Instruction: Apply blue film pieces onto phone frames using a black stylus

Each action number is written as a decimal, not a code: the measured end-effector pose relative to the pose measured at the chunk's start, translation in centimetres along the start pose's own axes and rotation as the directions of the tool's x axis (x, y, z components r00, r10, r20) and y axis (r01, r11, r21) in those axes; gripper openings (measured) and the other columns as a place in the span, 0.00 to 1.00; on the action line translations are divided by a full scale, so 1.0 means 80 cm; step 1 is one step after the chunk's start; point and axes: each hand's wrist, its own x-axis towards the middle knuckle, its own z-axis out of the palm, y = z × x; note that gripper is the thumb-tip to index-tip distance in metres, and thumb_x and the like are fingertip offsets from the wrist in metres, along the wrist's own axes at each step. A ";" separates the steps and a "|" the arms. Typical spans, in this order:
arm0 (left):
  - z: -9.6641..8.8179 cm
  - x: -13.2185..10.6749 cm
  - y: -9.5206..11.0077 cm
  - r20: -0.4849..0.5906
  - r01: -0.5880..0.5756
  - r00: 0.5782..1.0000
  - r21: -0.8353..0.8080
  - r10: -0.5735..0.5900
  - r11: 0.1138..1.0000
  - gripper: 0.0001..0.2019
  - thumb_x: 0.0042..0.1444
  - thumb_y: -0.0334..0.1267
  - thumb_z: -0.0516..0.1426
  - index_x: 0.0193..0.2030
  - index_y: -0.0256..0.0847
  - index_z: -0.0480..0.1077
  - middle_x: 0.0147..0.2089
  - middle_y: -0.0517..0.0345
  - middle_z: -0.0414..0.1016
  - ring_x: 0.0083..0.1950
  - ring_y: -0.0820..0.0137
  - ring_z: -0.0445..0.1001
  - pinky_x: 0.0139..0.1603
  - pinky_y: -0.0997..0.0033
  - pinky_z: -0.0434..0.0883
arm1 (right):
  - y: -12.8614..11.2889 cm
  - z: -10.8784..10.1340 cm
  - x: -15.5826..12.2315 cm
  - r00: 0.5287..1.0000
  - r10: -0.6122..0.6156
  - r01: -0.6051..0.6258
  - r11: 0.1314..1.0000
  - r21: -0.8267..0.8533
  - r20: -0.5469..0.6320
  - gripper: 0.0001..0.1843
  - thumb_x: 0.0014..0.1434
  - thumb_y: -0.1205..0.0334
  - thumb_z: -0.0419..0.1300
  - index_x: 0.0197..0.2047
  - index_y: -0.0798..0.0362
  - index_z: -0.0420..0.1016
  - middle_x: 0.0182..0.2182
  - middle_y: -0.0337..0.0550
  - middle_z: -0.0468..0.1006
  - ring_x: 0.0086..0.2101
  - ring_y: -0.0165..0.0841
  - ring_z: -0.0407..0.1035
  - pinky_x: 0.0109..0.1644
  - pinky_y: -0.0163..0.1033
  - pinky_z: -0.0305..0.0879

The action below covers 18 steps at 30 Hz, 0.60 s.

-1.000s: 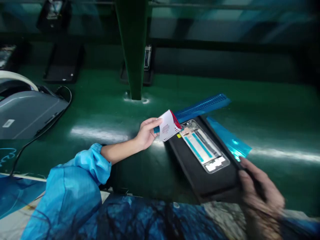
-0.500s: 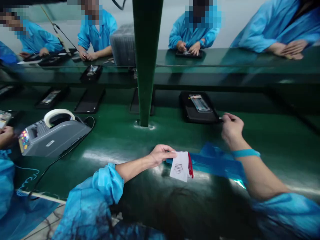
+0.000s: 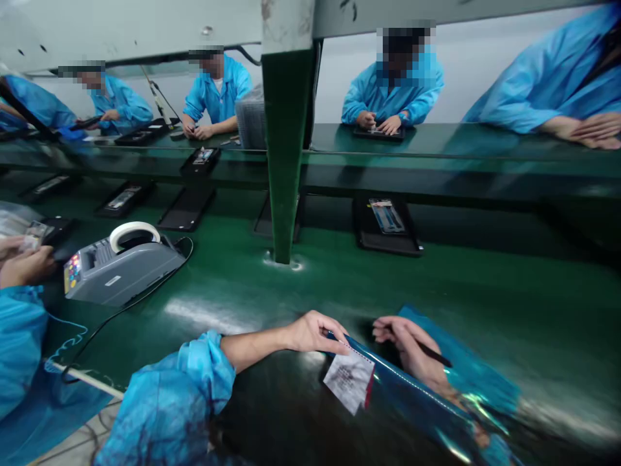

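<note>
while left hand (image 3: 313, 331) pinches blue film (image 3: 412, 388), right hand (image 3: 412, 353) beside

The blue film strip (image 3: 412, 395) is a long, narrow, glossy translucent sheet. It lies low over the green counter (image 3: 485, 291), running diagonally from the left grip (image 3: 315, 333) away toward the lower right and passing beneath the right grip (image 3: 412, 353). Its near end is pinched at the left grip's fingertips. A white tab (image 3: 350, 380) with fine printed marks and a red edge hangs from that end, just below and right of the left grip, tilted. A thin dark stylus (image 3: 434, 355) is held in the right grip, lying across the film; its tip is not discernible.
</note>
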 end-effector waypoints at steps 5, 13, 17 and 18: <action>-0.001 -0.001 0.000 0.011 -0.020 1.000 0.088 0.019 0.996 0.23 0.34 0.65 0.79 0.25 0.49 0.86 0.42 0.46 0.90 0.43 0.50 0.88 0.42 0.55 0.81 | -0.022 0.005 -0.002 0.961 0.096 -0.115 0.991 0.062 0.258 0.06 0.65 0.53 0.70 0.40 0.36 0.92 0.28 0.39 0.88 0.27 0.48 0.86 0.29 0.42 0.85; -0.005 0.000 -0.002 0.048 -0.062 0.997 0.180 0.055 0.982 0.15 0.47 0.54 0.77 0.32 0.46 0.89 0.51 0.44 0.91 0.50 0.52 0.90 0.59 0.54 0.84 | -0.015 -0.001 0.012 0.920 0.248 -0.328 0.911 0.249 0.303 0.15 0.66 0.46 0.72 0.38 0.48 0.91 0.28 0.46 0.88 0.28 0.40 0.85 0.33 0.37 0.83; -0.017 0.000 -0.006 0.059 -0.163 0.986 0.235 0.154 0.958 0.08 0.50 0.50 0.76 0.32 0.51 0.89 0.48 0.48 0.92 0.46 0.52 0.91 0.51 0.52 0.87 | -0.039 0.005 0.018 0.914 0.275 -0.362 0.885 0.294 0.298 0.18 0.68 0.45 0.69 0.38 0.52 0.89 0.29 0.43 0.88 0.28 0.35 0.84 0.35 0.39 0.83; -0.022 0.003 -0.008 0.058 -0.196 0.981 0.245 0.187 0.949 0.07 0.50 0.49 0.75 0.33 0.53 0.89 0.49 0.50 0.92 0.46 0.52 0.91 0.47 0.53 0.87 | -0.049 0.005 0.019 0.916 0.272 -0.358 0.887 0.292 0.296 0.18 0.69 0.46 0.68 0.39 0.52 0.89 0.30 0.41 0.88 0.29 0.33 0.84 0.37 0.38 0.83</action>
